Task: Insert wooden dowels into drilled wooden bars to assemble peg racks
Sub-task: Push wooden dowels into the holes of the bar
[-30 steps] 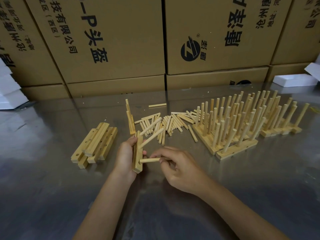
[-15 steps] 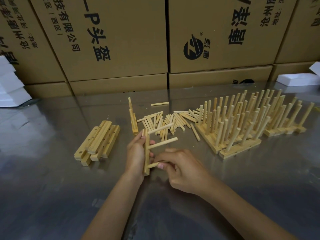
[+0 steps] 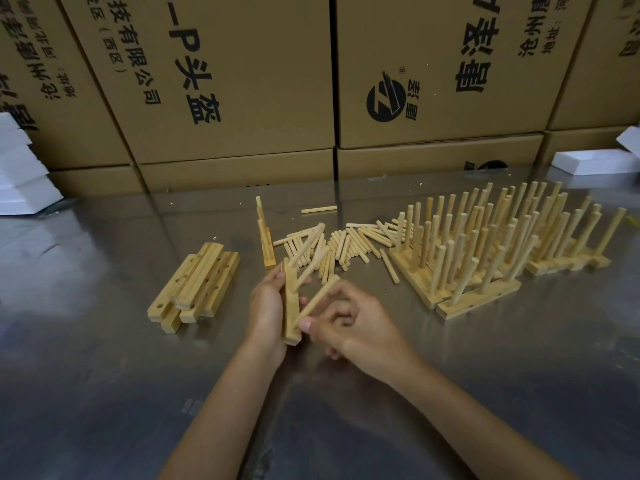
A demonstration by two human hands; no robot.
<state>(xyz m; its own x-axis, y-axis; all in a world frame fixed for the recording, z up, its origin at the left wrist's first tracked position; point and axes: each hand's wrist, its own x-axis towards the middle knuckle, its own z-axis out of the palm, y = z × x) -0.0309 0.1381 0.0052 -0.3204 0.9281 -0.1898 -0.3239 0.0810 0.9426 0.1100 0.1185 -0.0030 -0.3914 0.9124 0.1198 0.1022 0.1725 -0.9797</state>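
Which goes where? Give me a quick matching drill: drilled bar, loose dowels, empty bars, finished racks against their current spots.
1. drilled bar
2. loose dowels
3. empty bars
4. finished racks

A. stacked at table left
B. standing at table right
C. gripped in the left hand
D. scattered mid-table, behind the hands

Pairs: 1-C, 2-D, 3-A, 4-B

Pale yellow wood, plain and unpainted: loose dowels (image 3: pixel 349 242), drilled bars (image 3: pixel 194 285), finished racks (image 3: pixel 478 299). Dull silver-grey, with streaky reflections: table (image 3: pixel 104 393). Brown, printed with black characters and a round black logo: cardboard boxes (image 3: pixel 433 81). White: foam blocks (image 3: pixel 20 174).
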